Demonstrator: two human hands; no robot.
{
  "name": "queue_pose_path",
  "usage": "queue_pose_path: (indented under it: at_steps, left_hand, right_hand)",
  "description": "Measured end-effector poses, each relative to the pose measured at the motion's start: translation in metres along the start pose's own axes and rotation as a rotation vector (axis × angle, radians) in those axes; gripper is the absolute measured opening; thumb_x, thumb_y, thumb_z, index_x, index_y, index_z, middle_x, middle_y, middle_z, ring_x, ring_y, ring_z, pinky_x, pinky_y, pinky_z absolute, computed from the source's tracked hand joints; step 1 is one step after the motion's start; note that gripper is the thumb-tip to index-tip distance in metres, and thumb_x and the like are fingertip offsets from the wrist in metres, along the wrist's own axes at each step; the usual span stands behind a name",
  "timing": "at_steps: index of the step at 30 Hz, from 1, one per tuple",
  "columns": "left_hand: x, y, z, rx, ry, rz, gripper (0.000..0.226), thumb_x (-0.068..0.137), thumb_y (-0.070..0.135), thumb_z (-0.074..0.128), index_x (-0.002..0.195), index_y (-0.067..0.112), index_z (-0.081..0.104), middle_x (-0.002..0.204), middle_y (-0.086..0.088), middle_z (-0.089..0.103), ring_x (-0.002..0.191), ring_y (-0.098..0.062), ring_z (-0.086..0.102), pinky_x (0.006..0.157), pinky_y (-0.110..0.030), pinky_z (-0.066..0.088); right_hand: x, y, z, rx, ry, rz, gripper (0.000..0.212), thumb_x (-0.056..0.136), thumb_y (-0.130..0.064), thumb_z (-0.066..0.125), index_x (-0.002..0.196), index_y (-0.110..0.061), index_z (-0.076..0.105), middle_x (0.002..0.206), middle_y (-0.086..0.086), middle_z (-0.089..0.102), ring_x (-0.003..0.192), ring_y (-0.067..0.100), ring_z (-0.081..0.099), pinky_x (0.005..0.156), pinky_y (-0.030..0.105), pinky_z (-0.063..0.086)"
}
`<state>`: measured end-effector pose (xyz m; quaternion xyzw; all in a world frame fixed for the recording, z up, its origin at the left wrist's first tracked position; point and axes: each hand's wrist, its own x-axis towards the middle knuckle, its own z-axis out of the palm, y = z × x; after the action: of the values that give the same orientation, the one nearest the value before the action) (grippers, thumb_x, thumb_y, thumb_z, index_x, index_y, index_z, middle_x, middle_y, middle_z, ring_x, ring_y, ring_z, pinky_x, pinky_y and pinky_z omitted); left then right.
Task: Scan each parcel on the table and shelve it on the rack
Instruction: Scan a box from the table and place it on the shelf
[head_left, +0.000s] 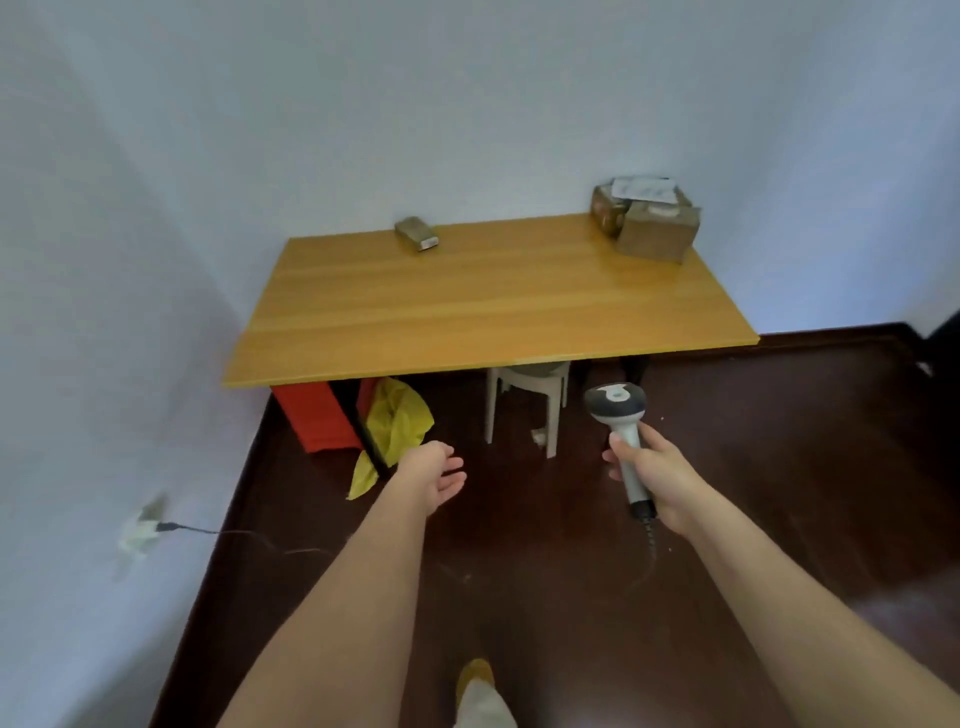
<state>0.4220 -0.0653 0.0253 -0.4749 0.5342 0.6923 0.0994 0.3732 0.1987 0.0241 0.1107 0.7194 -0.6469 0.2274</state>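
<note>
Standing back from the table (467, 312), the person has both arms stretched forward over the dark floor, which suggests an approach rather than a scan in progress. Nearest, the right hand (652, 475) is wrapped firmly around the pale handle of the barcode scanner (621, 431), its grey head raised and pointing towards the table, held ready so it can be aimed as soon as a label is within reach; its coiled cable (649, 535) trails down below the fist. The left hand (439, 473) is empty, palm turned inward with fingers loosely spread, probably kept free to pick up a parcel. Under the table sit a white plastic stool (524, 400), a red box (317, 415) and a crumpled yellow bag (397, 421). On the far edge lie the things to be handled: a small brown parcel (415, 234) near the left rear, and at the right rear corner a cluster of cardboard parcels (647, 218), seemingly two or three pushed together, though blur makes the count uncertain. The rack is out of view
</note>
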Motion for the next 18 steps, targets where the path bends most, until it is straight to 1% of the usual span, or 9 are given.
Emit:
queue_pose_path:
  at_steps: [1,3,5,7,9,11,12,15,18]
  left_hand:
    - [0.017,0.021,0.009,0.023,-0.008,-0.011,0.033,0.102,0.010,0.042,0.132,0.003,0.052,0.124,-0.014,0.062,0.110,-0.029,0.061,0.080,-0.033,0.050]
    - [0.046,0.062,0.030,0.073,-0.021,-0.013,0.032,0.102,0.012,0.042,0.130,0.004,0.054,0.114,-0.012,0.063,0.097,-0.026,0.062,0.075,-0.032,0.051]
    - [0.072,0.106,0.060,0.117,-0.020,0.036,0.030,0.101,0.014,0.042,0.127,0.004,0.056,0.105,-0.011,0.062,0.082,-0.022,0.061,0.069,-0.031,0.051]
    - [0.092,0.141,0.095,0.181,-0.039,0.073,0.029,0.101,0.013,0.045,0.126,0.004,0.054,0.104,-0.011,0.062,0.076,-0.020,0.059,0.069,-0.030,0.051]
    - [0.110,0.165,0.133,0.294,-0.094,0.109,0.023,0.100,0.009,0.048,0.120,0.003,0.056,0.106,-0.012,0.065,0.075,-0.018,0.059,0.064,-0.028,0.053]
    - [0.126,0.182,0.174,0.418,-0.179,0.165,0.019,0.101,0.008,0.045,0.113,0.003,0.058,0.115,-0.015,0.064,0.073,-0.015,0.057,0.064,-0.027,0.053]
    - [0.135,0.189,0.193,0.450,-0.212,0.190,0.021,0.101,0.008,0.045,0.117,0.002,0.057,0.116,-0.015,0.064,0.072,-0.015,0.057,0.065,-0.027,0.051]
    - [0.166,0.210,0.253,0.541,-0.232,0.233,0.029,0.102,0.016,0.046,0.128,0.006,0.050,0.111,-0.011,0.062,0.078,-0.019,0.060,0.068,-0.029,0.053]
    - [0.207,0.235,0.317,0.628,-0.211,0.271,0.019,0.102,0.019,0.044,0.118,0.009,0.051,0.113,-0.010,0.060,0.081,-0.022,0.057,0.076,-0.034,0.052]
  right_hand:
    - [0.016,-0.010,-0.001,0.024,0.030,0.008,0.040,0.100,-0.018,0.057,0.140,-0.016,0.051,0.110,0.011,0.064,0.100,0.021,0.062,0.083,0.034,0.053]
    - [0.043,-0.031,-0.005,0.064,0.083,0.011,0.036,0.100,-0.017,0.057,0.136,-0.015,0.053,0.108,0.009,0.064,0.099,0.021,0.062,0.088,0.037,0.054]
    - [0.068,-0.056,-0.013,0.099,0.121,0.001,0.030,0.100,-0.021,0.057,0.130,-0.020,0.055,0.106,0.009,0.064,0.093,0.021,0.062,0.082,0.034,0.053]
    - [0.091,-0.078,-0.025,0.135,0.151,-0.006,0.022,0.100,-0.023,0.057,0.122,-0.026,0.057,0.105,0.008,0.065,0.088,0.020,0.062,0.075,0.031,0.052]
    - [0.117,-0.094,-0.040,0.168,0.188,-0.013,0.021,0.100,-0.026,0.058,0.120,-0.028,0.057,0.106,0.008,0.066,0.087,0.020,0.064,0.075,0.032,0.052]
    - [0.149,-0.108,-0.056,0.195,0.227,-0.008,0.025,0.099,-0.030,0.059,0.123,-0.027,0.056,0.107,0.007,0.068,0.087,0.021,0.065,0.075,0.034,0.053]
    - [0.166,-0.115,-0.064,0.213,0.238,-0.005,0.027,0.098,-0.032,0.060,0.124,-0.027,0.056,0.107,0.007,0.068,0.086,0.021,0.065,0.074,0.034,0.053]
    - [0.231,-0.136,-0.089,0.239,0.234,-0.017,0.031,0.098,-0.036,0.059,0.127,-0.028,0.053,0.112,0.007,0.067,0.088,0.021,0.066,0.075,0.035,0.052]
    - [0.305,-0.162,-0.120,0.252,0.230,-0.040,0.027,0.099,-0.038,0.057,0.125,-0.030,0.055,0.114,0.005,0.068,0.088,0.020,0.067,0.074,0.036,0.051]
